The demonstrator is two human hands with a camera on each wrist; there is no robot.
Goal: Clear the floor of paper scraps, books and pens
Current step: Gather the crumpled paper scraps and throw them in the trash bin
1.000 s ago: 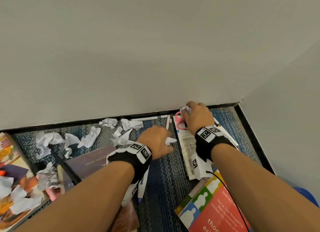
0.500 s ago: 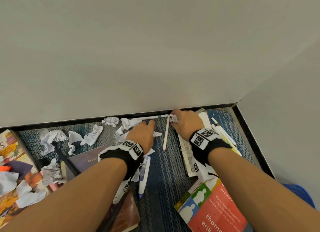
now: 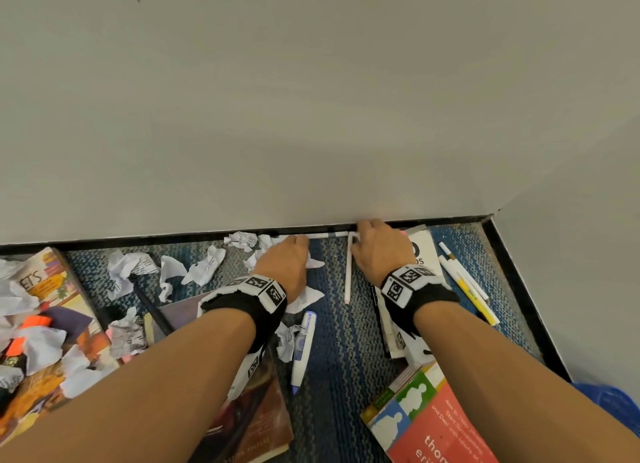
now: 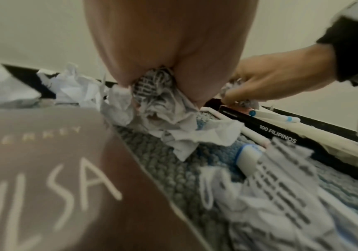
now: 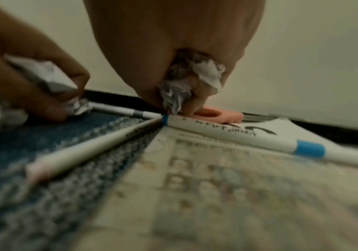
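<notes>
Crumpled paper scraps (image 3: 207, 265) litter the blue carpet along the wall. My left hand (image 3: 294, 246) lies on the scraps near the baseboard and grips a wad of printed paper (image 4: 158, 95). My right hand (image 3: 363, 232) is just to its right, at the corner of a white book (image 3: 420, 248). It holds a crumpled scrap (image 5: 184, 81), and its fingertips touch down where a white pen (image 3: 348, 275), a grey-banded pen (image 3: 325, 235) and a blue-banded marker (image 5: 238, 137) meet. A pink scissors handle (image 5: 214, 115) lies behind those fingers.
A brown book (image 3: 256, 414) lies under my left forearm, a red book (image 3: 440, 424) under my right, and a colourful book (image 3: 52, 282) under scraps at far left. A blue-tipped marker (image 3: 301, 348) and yellow and white pens (image 3: 467, 289) lie on the carpet. Walls close the corner.
My left hand has moved forward to the scraps by the baseboard. My right hand has shifted left off the scissors to the pen ends, still holding its scrap.
</notes>
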